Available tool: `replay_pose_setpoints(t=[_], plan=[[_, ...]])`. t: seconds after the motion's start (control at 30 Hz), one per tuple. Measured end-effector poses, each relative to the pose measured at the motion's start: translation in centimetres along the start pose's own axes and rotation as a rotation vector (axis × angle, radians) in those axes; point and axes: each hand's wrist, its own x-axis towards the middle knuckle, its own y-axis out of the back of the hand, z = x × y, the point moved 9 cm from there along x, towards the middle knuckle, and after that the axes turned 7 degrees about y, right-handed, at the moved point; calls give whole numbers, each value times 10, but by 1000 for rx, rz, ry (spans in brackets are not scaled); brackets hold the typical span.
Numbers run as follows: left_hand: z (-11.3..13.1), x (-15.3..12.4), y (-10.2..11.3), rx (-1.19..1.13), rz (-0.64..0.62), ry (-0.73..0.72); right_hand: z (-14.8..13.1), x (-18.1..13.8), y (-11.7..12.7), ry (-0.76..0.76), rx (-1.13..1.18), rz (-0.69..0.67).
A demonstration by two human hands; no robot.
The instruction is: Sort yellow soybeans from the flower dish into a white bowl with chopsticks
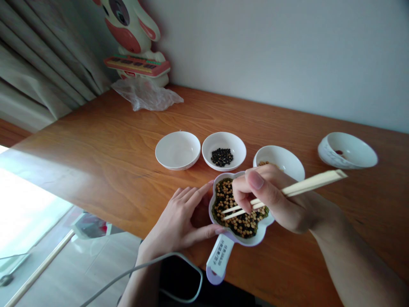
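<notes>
My right hand (pixel 275 196) is closed on a pair of light wooden chopsticks (pixel 315 183). Their tips reach down among the tan and black beans in a white and lilac scalloped dish (pixel 263 230), where some green ones also show along the edge. My left hand (pixel 179 217) steadies this dish from the left, fingertips at its upper rim and thumb near the base of the handle. The handle carries a printed label (pixel 221 256) and points toward me. Behind it stand a white bowl (pixel 178 149), a bowl with black beans (pixel 223 140) and a bowl with tan beans (pixel 281 157), partly hidden by my right hand.
Another white bowl (pixel 351 149) at the right holds a few reddish-brown pieces. A crumpled plastic bag (pixel 150 96) lies in front of a toy animal with a keyboard (pixel 137 64). A grey cable (pixel 128 271) crosses my left forearm. The wooden table (pixel 105 149) meets the wall behind.
</notes>
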Motion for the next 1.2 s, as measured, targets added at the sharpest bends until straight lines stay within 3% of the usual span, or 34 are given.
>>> replay_pose_setpoints(t=[0.2, 0.77, 1.2], plan=[[0, 1, 1, -5, 3, -3, 5, 0, 0, -70, -40, -2], [-2, 1, -1, -13, -4, 15, -3, 5, 3, -2, -59, 56], [-4, 1, 1, -17, 17, 18, 6, -1, 5, -81, -59, 35]])
